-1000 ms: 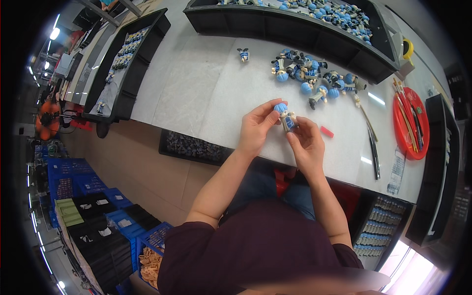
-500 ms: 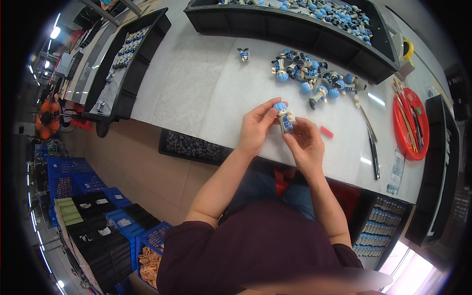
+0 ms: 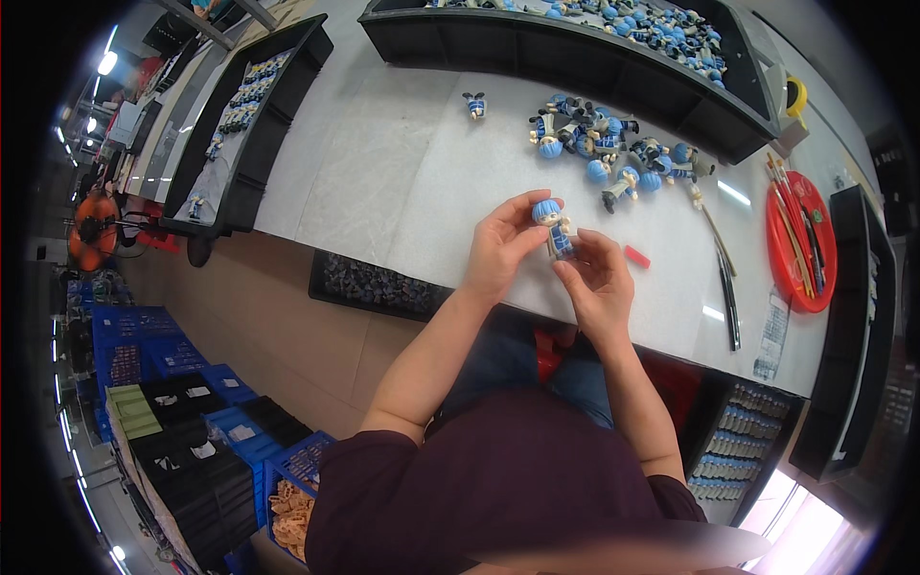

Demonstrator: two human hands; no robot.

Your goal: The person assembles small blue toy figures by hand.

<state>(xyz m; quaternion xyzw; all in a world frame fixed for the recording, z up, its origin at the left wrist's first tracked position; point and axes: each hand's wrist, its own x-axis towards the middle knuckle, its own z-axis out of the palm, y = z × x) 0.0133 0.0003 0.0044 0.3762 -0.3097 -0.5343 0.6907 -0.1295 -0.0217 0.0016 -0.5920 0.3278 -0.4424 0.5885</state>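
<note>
Between my two hands, over the table's near edge, I hold a small figurine (image 3: pixel 560 240) with light blue hair and a blue and white body, its head up and away from me. My left hand (image 3: pixel 502 247) grips it by the head and upper body, the thumb lying across its front. Its lower end sits between the thumb and fingers of my right hand (image 3: pixel 598 283). Farther off lies a loose pile of like figurines (image 3: pixel 599 144). One more figurine (image 3: pixel 475 106) lies alone left of the pile. A small red block (image 3: pixel 636 257) rests just right of my right hand.
A big black bin (image 3: pixel 575 62) full of figurines spans the table's far side; another black tray (image 3: pixel 278 125) with figurines stands left. At right are a red plate (image 3: pixel 778 273) holding brushes, a thin dark brush (image 3: pixel 728 297), and a long black tray (image 3: pixel 853 335).
My left thumb has slid down off the figurine's face area toward its body, so more of the head shows. Both hands otherwise stay in place.
</note>
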